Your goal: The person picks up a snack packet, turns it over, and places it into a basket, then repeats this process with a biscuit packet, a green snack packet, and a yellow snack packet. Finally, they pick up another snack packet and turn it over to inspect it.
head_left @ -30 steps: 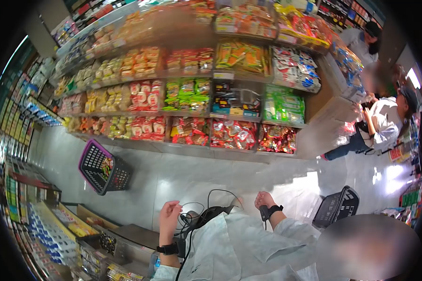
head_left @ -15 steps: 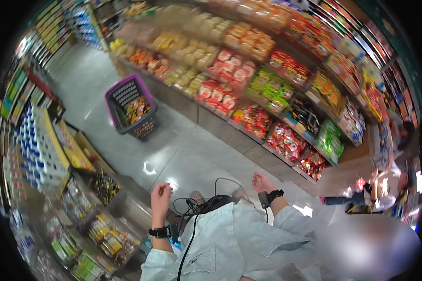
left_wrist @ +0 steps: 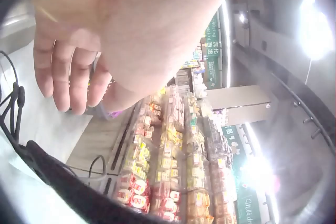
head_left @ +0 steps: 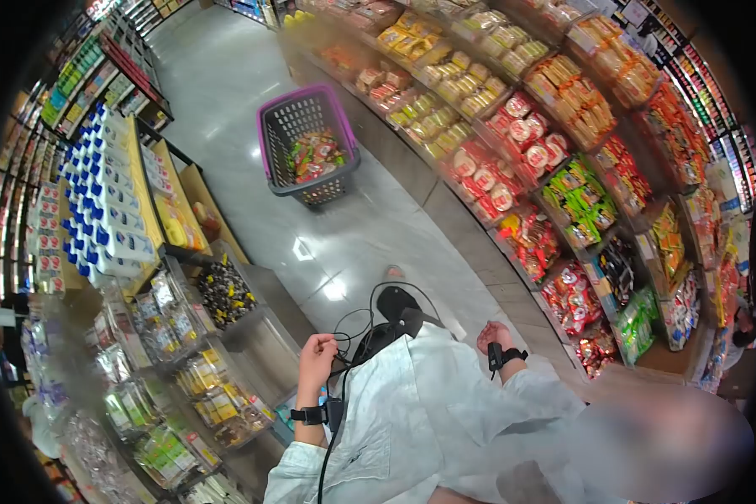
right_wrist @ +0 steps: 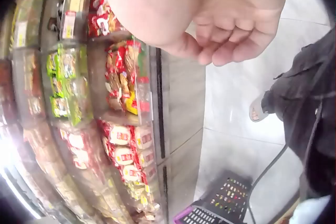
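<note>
My left hand [head_left: 317, 357] hangs in front of my body, fingers loosely bent, holding nothing; the left wrist view shows its palm and relaxed fingers [left_wrist: 79, 77]. The right hand [head_left: 494, 338] is at my other side, empty, its fingers loosely curled in the right wrist view [right_wrist: 226, 35]. Black cables [head_left: 357, 332] run beside the left hand. On the floor ahead stands a grey basket with a purple rim [head_left: 307, 147], with colourful packets [head_left: 317, 158] inside. Neither hand touches it.
Tiered bins of packaged snacks [head_left: 487, 181] line the right side. At left are white bottles with blue caps [head_left: 109, 206] and more snack bins [head_left: 218, 395]. Grey floor [head_left: 378, 218] runs between them. A person [head_left: 741, 332] is at the far right edge.
The view has turned left, and the purple-rimmed basket now appears nearer and more central. The second basket seen earlier at right is out of view. Both hands remain empty.
</note>
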A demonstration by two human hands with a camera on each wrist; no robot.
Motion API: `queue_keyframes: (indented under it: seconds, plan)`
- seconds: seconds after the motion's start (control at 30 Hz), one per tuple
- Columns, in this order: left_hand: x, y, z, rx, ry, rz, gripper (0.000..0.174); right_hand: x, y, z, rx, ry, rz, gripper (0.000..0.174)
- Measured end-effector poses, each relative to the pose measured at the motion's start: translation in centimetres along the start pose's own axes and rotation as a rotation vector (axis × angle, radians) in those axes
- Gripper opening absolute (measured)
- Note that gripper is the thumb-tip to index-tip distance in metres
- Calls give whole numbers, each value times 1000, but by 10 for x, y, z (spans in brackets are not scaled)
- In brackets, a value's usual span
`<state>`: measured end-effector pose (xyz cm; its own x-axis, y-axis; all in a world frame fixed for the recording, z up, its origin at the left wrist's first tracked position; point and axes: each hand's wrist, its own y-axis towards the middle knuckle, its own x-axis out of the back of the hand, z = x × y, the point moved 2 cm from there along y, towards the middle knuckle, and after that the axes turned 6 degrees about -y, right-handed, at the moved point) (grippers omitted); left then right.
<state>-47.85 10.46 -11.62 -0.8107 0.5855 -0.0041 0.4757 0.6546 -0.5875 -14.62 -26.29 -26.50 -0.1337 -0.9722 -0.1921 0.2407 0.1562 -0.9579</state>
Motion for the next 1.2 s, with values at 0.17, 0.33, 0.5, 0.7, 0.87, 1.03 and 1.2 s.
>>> queue_keyframes:
  seconds: [0.17, 0.33, 0.5, 0.7, 0.87, 1.03, 1.2]
  plan:
    - [3, 30, -77, -77, 127, -107, 21, -54, 149, 20, -5, -487, 58, 18]
    - [5, 59, -129, -119, 65, -211, 25, -230, 131, 59, 321, -1164, 44, 19]
    - [9, 83, -126, -52, 3, -211, 24, -364, 124, 62, 528, -1289, 281, 14]
    - [11, 138, -140, -17, 54, -166, 25, -402, 145, 65, 576, -1696, 391, 23]
    - [34, 221, -176, -49, 97, -96, 26, -328, 223, 120, 525, -1965, 270, 16]
    - [68, 299, -251, -167, 315, 35, 29, -328, 165, 129, 316, -1114, -132, 11]
    - [113, 365, -315, -229, 444, 146, 29, -406, 107, 82, 150, -801, -320, 13]
